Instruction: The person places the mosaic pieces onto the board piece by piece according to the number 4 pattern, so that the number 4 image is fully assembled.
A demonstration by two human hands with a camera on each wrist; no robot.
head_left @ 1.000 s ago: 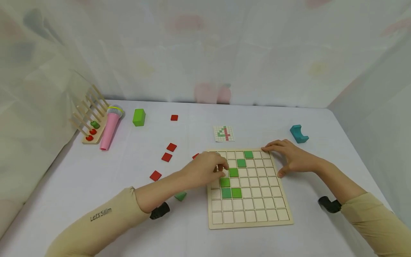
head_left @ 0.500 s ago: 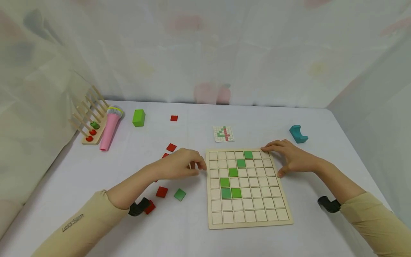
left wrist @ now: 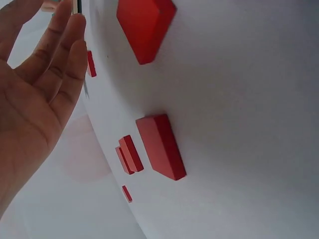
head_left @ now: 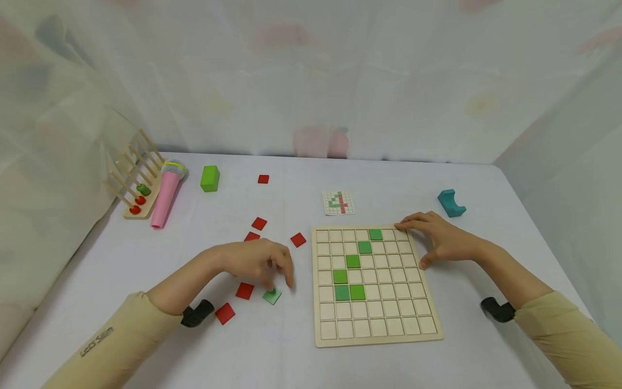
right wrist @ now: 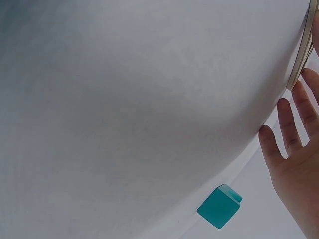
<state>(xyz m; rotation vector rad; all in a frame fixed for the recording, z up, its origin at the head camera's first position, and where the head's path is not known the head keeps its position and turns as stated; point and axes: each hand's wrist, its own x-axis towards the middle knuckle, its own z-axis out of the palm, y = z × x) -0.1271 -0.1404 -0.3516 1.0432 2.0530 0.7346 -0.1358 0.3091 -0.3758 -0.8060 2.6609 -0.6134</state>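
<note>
In the head view my left hand [head_left: 257,262] is over a loose green square tile [head_left: 272,296] lying on the table. Its thumb and forefinger are spread apart, and a fingertip partly covers the tile; I cannot tell whether it touches. The left wrist view shows that hand's [left wrist: 40,89] other fingers loosely extended. My right hand [head_left: 449,237] rests at the top right corner of a wooden grid board [head_left: 379,341], thumb against its right edge. Several green tiles [head_left: 357,292] fill cells of the board in a diagonal line and a short row.
Several red tiles [head_left: 245,290] are scattered left of the board. A pattern card [head_left: 338,202] with a green and red 4 lies behind it. A teal curved block [head_left: 451,203], green block [head_left: 210,178], pink microphone [head_left: 167,193] and pegged rack [head_left: 154,190] stand further out.
My left hand has drawn back leftward from the board, then come down toward the loose green tile. The right hand and the board's tiles stay as they were.
</note>
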